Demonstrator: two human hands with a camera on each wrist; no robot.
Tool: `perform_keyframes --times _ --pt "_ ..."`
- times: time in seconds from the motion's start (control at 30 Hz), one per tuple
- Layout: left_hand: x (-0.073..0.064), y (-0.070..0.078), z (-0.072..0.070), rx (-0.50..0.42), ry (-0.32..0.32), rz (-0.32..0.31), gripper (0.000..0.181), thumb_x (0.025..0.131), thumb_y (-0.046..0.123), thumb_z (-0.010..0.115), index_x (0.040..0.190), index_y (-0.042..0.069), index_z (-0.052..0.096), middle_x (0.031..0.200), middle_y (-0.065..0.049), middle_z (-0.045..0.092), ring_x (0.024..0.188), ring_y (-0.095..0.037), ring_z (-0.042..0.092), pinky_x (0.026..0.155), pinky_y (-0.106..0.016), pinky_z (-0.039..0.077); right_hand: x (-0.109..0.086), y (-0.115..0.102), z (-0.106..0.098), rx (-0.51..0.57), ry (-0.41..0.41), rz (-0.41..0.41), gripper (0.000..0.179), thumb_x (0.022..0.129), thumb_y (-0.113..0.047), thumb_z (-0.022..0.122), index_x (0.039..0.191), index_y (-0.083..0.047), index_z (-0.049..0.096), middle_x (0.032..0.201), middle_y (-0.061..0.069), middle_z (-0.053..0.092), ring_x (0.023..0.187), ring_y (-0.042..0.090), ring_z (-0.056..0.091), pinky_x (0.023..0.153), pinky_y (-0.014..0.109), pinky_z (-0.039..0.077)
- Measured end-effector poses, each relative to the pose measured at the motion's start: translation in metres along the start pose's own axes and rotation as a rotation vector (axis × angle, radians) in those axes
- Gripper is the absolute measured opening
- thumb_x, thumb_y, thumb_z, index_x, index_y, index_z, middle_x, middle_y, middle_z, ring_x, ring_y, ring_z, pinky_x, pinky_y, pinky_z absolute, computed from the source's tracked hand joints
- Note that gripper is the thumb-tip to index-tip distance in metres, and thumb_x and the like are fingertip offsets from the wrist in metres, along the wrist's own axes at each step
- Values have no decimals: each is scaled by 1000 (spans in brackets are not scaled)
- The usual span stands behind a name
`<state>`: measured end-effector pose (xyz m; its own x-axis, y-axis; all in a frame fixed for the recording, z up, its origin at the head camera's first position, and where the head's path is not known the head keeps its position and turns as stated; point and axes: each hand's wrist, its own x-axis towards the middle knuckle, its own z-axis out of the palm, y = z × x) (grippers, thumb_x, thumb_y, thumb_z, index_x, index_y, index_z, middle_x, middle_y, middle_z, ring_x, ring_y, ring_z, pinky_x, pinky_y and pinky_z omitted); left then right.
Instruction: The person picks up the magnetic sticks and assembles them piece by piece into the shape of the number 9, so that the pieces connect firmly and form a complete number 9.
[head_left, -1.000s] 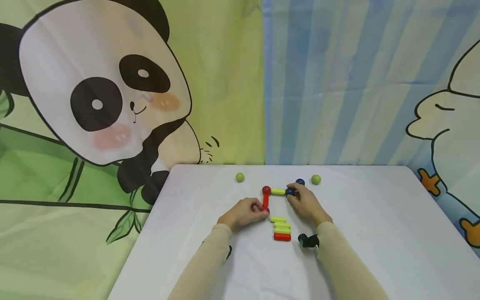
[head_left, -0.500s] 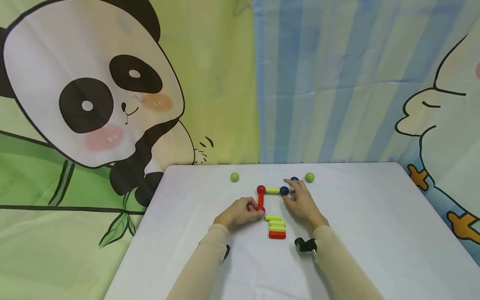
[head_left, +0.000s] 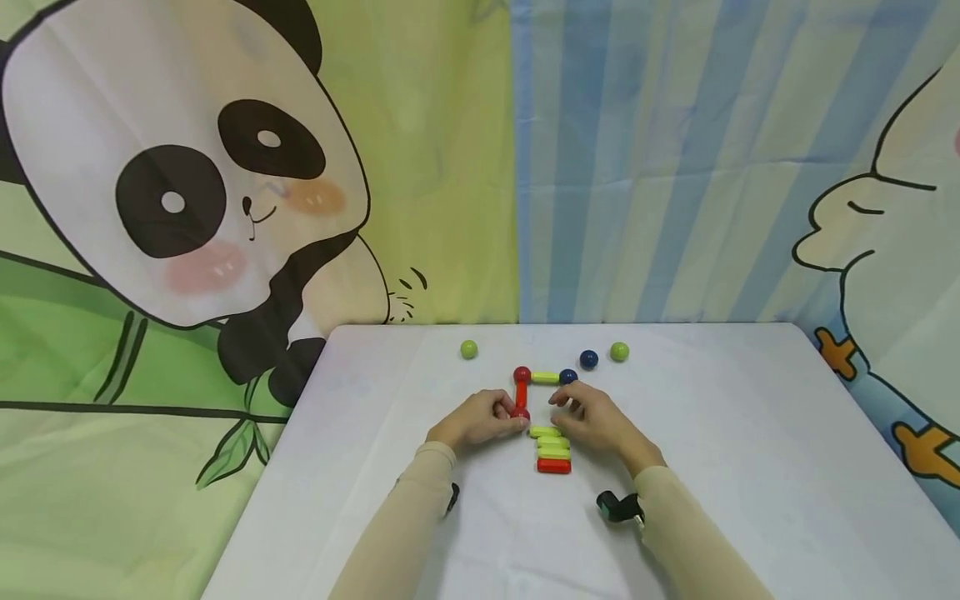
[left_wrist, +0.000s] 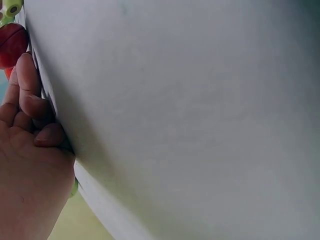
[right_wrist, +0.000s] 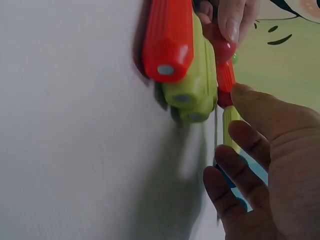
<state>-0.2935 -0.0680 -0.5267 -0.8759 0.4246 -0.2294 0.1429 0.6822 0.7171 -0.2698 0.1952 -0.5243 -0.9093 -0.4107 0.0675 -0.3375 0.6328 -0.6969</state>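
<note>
My left hand (head_left: 480,419) pinches the near red ball (head_left: 521,414), as the right wrist view also shows. From that ball a red magnetic rod (head_left: 521,394) runs back to a second red ball (head_left: 522,375). A yellow-green rod (head_left: 545,377) joins this one to a dark blue ball (head_left: 567,377) on the right, making an angled chain. My right hand (head_left: 596,427) hovers with loosely bent, parted fingers just right of several loose yellow-green rods (head_left: 552,442), holding nothing. In front of those lies a loose red rod (right_wrist: 169,40) with a metal end.
Toward the back of the white table (head_left: 720,417) sit a loose blue ball (head_left: 588,360) and a green ball (head_left: 619,352) on the right. Another green ball (head_left: 468,349) lies back left. A printed curtain (head_left: 645,167) hangs behind the table's far edge.
My right hand has let go of the blue ball on the chain and come back toward the loose rods. My left hand keeps its grip on the near red ball.
</note>
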Motion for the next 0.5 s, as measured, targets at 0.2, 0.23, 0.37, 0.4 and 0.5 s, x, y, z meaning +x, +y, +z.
perform_keyframes --times 0.2,0.23,0.37,0.4,0.5 --pt "-1 0 -1 -10 -4 8 33 91 50 76 97 20 64 80 5 58 76 -11 53 71 -29 43 0 -8 1 -24 -81 -43 17 94 -18 75 111 -16 73 107 -3 68 97 21 60 85 38 51" --pt "-1 1 -1 -10 -5 10 33 91 50 76 97 19 64 80 5 58 76 -11 53 71 -29 43 1 -8 1 -31 -89 -48 16 94 -17 75 110 -15 73 106 -2 68 97 22 60 85 38 51" --pt "-2 1 0 -12 -2 17 33 91 49 76 97 19 64 80 5 57 76 -11 53 71 -28 42 1 -8 0 -46 -120 -61 13 93 -14 75 106 -16 75 103 -2 70 92 18 60 84 36 51" --pt "-1 1 0 -15 -1 18 33 91 49 76 97 19 64 80 5 57 76 -11 53 71 -29 42 1 -8 0 -43 -129 -58 13 93 -14 75 106 -16 75 102 -3 70 91 17 60 83 36 51" --pt "-1 -1 1 -16 4 19 33 91 49 76 96 19 63 79 5 57 76 -11 52 71 -29 42 2 -9 0 -36 -155 -46 13 93 -13 75 105 -18 75 100 -6 68 90 14 59 83 34 52"
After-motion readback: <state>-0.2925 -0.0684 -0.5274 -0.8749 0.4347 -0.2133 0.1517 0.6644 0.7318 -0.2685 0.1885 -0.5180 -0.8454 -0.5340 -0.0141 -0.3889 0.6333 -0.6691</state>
